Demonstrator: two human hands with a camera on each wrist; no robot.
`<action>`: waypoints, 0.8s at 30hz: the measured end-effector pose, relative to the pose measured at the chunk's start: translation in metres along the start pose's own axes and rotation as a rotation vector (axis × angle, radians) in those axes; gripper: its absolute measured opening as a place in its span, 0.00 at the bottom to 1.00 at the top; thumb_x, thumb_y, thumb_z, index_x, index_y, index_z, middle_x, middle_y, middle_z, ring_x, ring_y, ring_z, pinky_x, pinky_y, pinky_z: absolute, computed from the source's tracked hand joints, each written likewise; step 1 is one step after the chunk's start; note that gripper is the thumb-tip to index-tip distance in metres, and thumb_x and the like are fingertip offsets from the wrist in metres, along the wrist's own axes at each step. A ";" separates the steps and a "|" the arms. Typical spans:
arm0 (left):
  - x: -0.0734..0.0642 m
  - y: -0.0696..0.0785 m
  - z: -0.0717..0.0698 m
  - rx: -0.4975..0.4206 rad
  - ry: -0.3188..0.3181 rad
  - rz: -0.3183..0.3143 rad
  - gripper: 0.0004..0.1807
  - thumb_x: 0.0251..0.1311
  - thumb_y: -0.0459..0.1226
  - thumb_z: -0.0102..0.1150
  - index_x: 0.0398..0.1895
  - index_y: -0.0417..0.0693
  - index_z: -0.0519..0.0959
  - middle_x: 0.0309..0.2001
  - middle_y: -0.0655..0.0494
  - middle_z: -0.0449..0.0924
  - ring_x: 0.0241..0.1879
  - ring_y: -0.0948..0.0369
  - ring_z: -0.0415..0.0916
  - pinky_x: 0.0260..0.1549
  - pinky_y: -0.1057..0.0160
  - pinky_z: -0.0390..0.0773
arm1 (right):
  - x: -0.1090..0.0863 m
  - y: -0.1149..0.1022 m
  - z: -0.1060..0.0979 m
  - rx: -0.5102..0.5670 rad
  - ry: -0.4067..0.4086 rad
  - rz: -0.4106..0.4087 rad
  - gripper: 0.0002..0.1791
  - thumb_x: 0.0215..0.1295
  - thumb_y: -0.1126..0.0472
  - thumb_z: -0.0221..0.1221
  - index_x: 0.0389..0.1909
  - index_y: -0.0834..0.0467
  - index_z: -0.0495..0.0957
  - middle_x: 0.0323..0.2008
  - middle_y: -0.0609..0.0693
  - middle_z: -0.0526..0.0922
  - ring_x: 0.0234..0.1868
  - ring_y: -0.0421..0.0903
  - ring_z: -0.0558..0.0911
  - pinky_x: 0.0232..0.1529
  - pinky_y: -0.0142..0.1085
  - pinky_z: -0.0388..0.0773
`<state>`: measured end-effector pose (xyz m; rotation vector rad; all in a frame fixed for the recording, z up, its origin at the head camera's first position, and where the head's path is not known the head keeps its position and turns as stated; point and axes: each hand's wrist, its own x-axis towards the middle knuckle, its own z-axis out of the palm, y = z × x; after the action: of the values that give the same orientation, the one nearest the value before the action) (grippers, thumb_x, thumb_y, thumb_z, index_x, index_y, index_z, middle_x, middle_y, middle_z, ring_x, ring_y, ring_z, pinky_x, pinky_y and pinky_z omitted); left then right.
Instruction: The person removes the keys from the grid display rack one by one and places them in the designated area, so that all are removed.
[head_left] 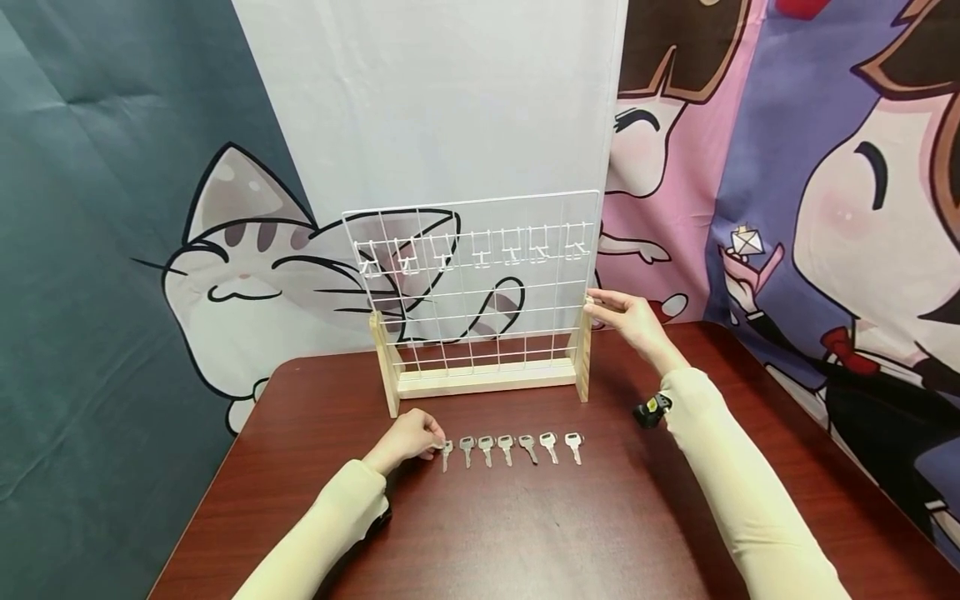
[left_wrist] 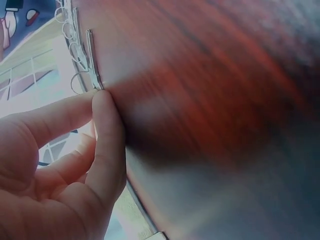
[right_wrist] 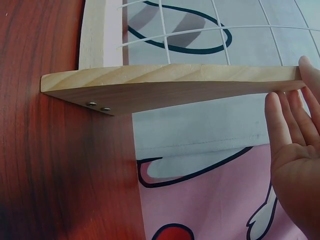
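Observation:
My left hand (head_left: 408, 437) pinches the leftmost silver key (head_left: 446, 455) between thumb and forefinger, at its head, low over the table. In the left wrist view, fingertips cover much of that key. Several more keys (head_left: 506, 450) lie to its right in a row, heads away from me and blades toward me. Behind them stands a white wire grid rack (head_left: 480, 296) on a pale wooden base. My right hand (head_left: 633, 321) holds the top of its right wooden post (right_wrist: 170, 75), thumb on one side and fingers on the other.
Several white wire hooks (head_left: 480, 258) hang in a row across the upper grid. The left wooden post (head_left: 386, 367) stands behind my left hand. Under everything is a dark red-brown table (head_left: 525, 533), and a printed cartoon curtain (head_left: 465, 100) hangs close behind it.

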<state>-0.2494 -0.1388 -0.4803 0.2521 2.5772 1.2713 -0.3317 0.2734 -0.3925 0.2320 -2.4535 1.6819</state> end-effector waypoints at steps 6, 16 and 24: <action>0.001 0.000 0.001 0.013 0.020 -0.014 0.05 0.56 0.23 0.62 0.25 0.35 0.82 0.23 0.53 0.80 0.21 0.62 0.79 0.24 0.64 0.84 | 0.000 0.000 0.000 0.011 -0.003 0.001 0.34 0.64 0.44 0.68 0.68 0.55 0.75 0.63 0.53 0.78 0.52 0.37 0.81 0.57 0.35 0.75; 0.001 -0.002 0.001 0.020 0.031 -0.024 0.05 0.56 0.23 0.62 0.25 0.36 0.82 0.23 0.54 0.80 0.21 0.62 0.79 0.23 0.64 0.84 | 0.004 0.002 0.002 0.025 -0.010 -0.010 0.35 0.65 0.46 0.67 0.68 0.58 0.73 0.62 0.56 0.79 0.49 0.35 0.81 0.52 0.30 0.76; 0.000 -0.007 -0.006 -0.061 -0.056 0.028 0.01 0.59 0.25 0.61 0.32 0.33 0.80 0.26 0.49 0.80 0.25 0.59 0.80 0.27 0.61 0.85 | -0.007 0.005 -0.001 0.181 -0.033 0.024 0.32 0.69 0.51 0.65 0.69 0.60 0.71 0.64 0.57 0.77 0.48 0.37 0.83 0.54 0.32 0.79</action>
<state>-0.2518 -0.1477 -0.4821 0.3088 2.4926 1.3309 -0.3258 0.2764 -0.3986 0.2542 -2.3357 1.9270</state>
